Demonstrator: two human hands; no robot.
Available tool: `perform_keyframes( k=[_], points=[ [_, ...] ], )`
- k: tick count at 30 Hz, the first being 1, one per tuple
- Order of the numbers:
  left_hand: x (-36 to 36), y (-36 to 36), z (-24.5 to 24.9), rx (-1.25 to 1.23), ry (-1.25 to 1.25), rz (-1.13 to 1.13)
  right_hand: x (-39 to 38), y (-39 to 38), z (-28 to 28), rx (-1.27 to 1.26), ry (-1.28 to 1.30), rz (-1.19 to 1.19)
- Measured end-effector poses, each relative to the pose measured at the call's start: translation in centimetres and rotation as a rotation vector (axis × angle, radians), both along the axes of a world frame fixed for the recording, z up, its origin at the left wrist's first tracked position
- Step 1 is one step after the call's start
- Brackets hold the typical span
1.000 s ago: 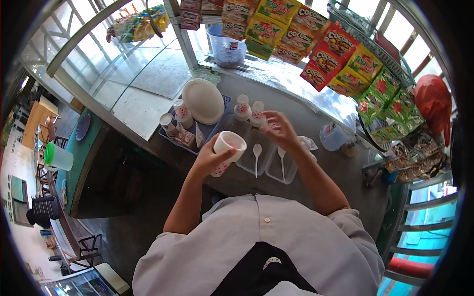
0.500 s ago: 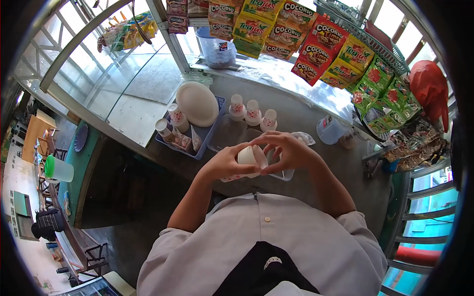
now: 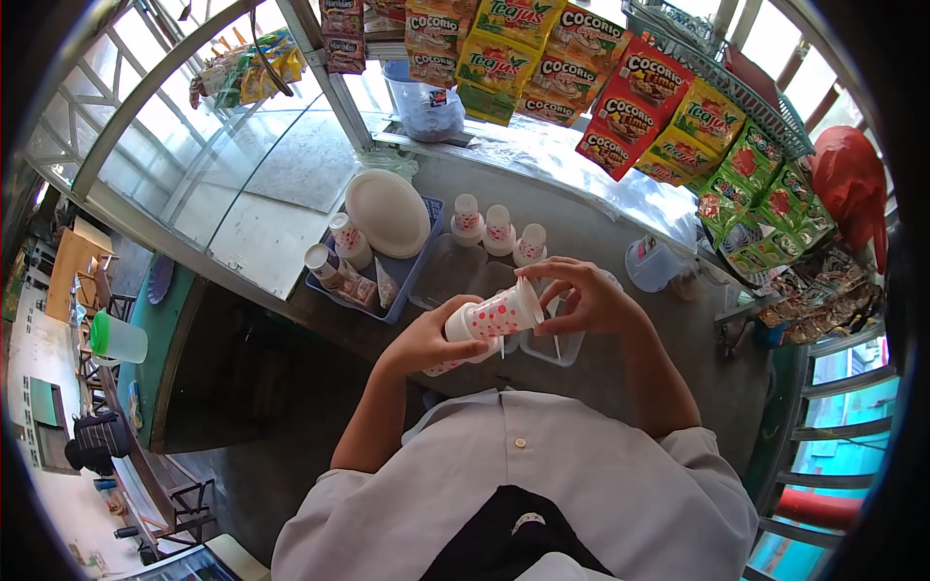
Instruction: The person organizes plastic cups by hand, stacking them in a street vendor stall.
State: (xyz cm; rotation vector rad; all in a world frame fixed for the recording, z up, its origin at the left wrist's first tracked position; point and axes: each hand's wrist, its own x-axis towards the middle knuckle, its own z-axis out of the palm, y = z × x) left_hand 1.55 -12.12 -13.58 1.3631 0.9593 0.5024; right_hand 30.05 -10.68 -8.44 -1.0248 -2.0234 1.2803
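Observation:
A stack of white paper cups (image 3: 497, 316) with red dots lies tilted between my hands. My left hand (image 3: 423, 341) is wrapped round its lower left end, and more dotted cup shows beneath that hand. At the upper right end, my right hand (image 3: 588, 298) grips the rim of the outermost cup with fingers and thumb. Just beyond my hands stand three short stacks of dotted cups (image 3: 498, 230). Clear plastic containers (image 3: 448, 272) sit beside and below the hands, partly covered by them.
A blue basket (image 3: 395, 308) at left holds a stack of oval white plates (image 3: 387, 215), more cups and small packets. A clear tub (image 3: 651, 264) stands at right. Drink sachets (image 3: 564, 63) hang along the front, and a glass case (image 3: 281, 169) is at the left.
The cup stack has turned from showing its open mouth to showing its dotted side, pointing up and right. My right hand has shifted slightly right and now grips the rim.

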Motion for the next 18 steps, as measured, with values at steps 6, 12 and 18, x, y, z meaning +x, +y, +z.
perform_keyframes(
  k=[6, 12, 18],
  points=[
    [0.8, -0.3, 0.2, 0.147, -0.151, -0.109, -0.4, 0.2, 0.5, 0.068, -0.064, 0.113],
    [2.1, -1.0, -1.1, -0.148, -0.145, -0.19, -2.1, -0.6, 0.3, -0.049, -0.047, 0.228],
    [2.4, -0.9, -1.7, -0.204, -0.196, -0.143, -0.7, -0.7, 1.5, -0.105, -0.066, 0.16]
  ],
)
